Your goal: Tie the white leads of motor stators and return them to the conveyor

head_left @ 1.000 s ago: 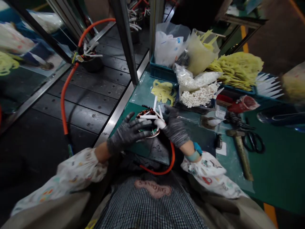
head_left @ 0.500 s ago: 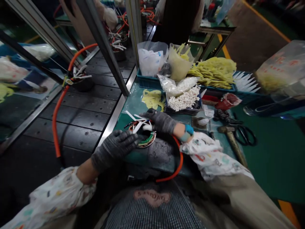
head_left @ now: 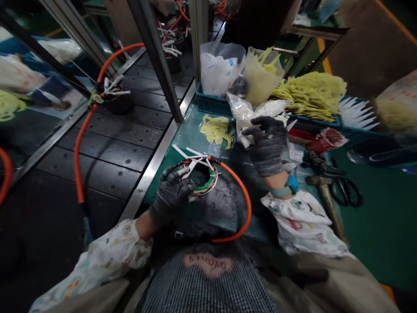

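Note:
My left hand (head_left: 171,193), in a dark grey glove, grips the lower left edge of a round motor stator (head_left: 204,184) with copper windings. White wire leads (head_left: 192,161) stick out from its top left, and an orange cable (head_left: 249,208) curves from it toward me. My right hand (head_left: 267,141), also gloved, is raised away from the stator. It sits over a clear bag of small white pieces (head_left: 250,108), with a small white piece (head_left: 245,140) pinched at its fingers.
A blue crate (head_left: 211,104) holds plastic bags and yellow strips. Loose yellow pieces (head_left: 216,130) lie on the green mat (head_left: 374,217), with a hammer (head_left: 325,202) and scissors (head_left: 345,192) to the right. A black perforated steel surface (head_left: 114,148) and metal posts (head_left: 153,56) stand to the left.
My right hand has moved up and to the right, from the stator to the white bag. My left hand has shifted onto the stator's edge, and the stator's ring now shows more fully.

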`<control>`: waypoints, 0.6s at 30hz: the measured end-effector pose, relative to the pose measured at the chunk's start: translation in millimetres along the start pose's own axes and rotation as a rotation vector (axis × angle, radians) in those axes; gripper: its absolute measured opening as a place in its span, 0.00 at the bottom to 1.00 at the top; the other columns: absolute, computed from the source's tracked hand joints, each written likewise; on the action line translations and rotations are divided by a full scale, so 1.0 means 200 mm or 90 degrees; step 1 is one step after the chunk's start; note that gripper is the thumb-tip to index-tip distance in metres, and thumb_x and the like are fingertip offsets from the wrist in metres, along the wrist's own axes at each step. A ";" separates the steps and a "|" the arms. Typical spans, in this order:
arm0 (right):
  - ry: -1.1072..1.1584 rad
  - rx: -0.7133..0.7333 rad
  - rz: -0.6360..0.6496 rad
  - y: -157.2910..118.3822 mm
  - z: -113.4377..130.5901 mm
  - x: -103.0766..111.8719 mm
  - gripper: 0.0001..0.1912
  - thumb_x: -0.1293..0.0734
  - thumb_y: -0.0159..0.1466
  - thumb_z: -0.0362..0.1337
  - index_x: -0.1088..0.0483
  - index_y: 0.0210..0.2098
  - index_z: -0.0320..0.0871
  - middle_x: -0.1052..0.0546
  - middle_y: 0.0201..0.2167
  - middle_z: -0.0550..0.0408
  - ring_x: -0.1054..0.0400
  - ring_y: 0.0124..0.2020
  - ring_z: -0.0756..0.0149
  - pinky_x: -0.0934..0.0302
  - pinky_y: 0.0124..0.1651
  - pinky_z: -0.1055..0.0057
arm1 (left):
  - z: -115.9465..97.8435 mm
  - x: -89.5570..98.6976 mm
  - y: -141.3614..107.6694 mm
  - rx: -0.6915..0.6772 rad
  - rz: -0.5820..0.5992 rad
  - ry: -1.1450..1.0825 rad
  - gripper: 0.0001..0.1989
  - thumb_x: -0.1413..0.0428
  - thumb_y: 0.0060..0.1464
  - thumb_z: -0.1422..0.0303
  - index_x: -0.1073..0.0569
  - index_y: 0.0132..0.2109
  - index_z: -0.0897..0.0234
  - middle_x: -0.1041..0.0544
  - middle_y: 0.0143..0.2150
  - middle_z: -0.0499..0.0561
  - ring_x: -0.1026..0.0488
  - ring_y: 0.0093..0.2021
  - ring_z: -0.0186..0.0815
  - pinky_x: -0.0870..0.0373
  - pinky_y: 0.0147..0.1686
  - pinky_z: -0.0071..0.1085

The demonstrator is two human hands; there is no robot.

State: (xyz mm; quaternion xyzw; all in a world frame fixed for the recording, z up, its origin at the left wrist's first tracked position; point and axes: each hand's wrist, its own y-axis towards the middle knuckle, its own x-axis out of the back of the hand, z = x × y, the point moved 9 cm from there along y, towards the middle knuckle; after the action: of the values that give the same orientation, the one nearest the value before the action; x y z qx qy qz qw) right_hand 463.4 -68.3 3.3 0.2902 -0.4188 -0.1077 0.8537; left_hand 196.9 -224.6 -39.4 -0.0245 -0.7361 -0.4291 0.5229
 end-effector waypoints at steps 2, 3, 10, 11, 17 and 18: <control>0.054 0.018 -0.022 -0.04 0.07 0.07 0.08 0.29 0.73 0.40 0.17 0.45 0.47 0.13 0.52 0.42 0.19 0.56 0.45 0.26 0.65 0.40 | -0.04 0.00 -0.02 0.046 -0.053 0.034 0.10 0.30 0.70 0.61 0.25 0.47 0.52 0.12 0.42 0.45 0.17 0.60 0.46 0.30 0.67 0.50; 0.086 0.025 -0.021 -0.07 0.12 0.11 0.09 0.31 0.75 0.40 0.17 0.47 0.48 0.12 0.49 0.45 0.17 0.53 0.48 0.23 0.62 0.43 | -0.05 -0.01 -0.03 0.062 -0.071 0.049 0.11 0.30 0.70 0.60 0.25 0.46 0.53 0.13 0.40 0.45 0.17 0.59 0.48 0.29 0.64 0.50; 0.391 -0.182 0.066 -0.29 0.24 0.32 0.05 0.24 0.74 0.43 0.17 0.49 0.53 0.12 0.36 0.54 0.18 0.27 0.59 0.21 0.31 0.60 | -0.02 -0.08 -0.09 0.059 -0.051 0.012 0.10 0.31 0.70 0.59 0.25 0.48 0.51 0.13 0.42 0.44 0.22 0.64 0.47 0.34 0.67 0.51; 0.383 -0.178 0.095 -0.33 0.28 0.30 0.03 0.25 0.75 0.43 0.18 0.46 0.53 0.13 0.35 0.55 0.18 0.27 0.59 0.20 0.30 0.61 | -0.01 -0.09 -0.10 0.063 -0.026 0.000 0.10 0.32 0.71 0.58 0.25 0.48 0.52 0.13 0.44 0.44 0.23 0.66 0.47 0.35 0.69 0.51; 0.169 -0.053 -0.039 -0.58 0.41 0.27 0.06 0.32 0.80 0.42 0.21 0.46 0.53 0.12 0.38 0.52 0.14 0.37 0.53 0.15 0.40 0.55 | -0.01 -0.09 -0.08 0.080 0.052 -0.019 0.10 0.34 0.73 0.56 0.23 0.50 0.53 0.13 0.48 0.44 0.25 0.70 0.49 0.35 0.72 0.52; 0.158 -0.046 -0.044 -0.63 0.40 0.28 0.05 0.30 0.79 0.43 0.20 0.48 0.54 0.11 0.38 0.52 0.14 0.36 0.51 0.15 0.38 0.54 | -0.02 -0.07 -0.07 0.073 0.034 -0.017 0.10 0.34 0.73 0.56 0.23 0.50 0.53 0.13 0.48 0.44 0.25 0.69 0.48 0.34 0.71 0.51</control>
State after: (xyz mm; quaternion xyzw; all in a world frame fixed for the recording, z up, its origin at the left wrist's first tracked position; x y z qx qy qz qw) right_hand 443.0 -227.0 3.8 0.2845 -0.2955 -0.1155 0.9046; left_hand 199.2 -229.2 -58.8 -0.0200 -0.7655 -0.3715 0.5249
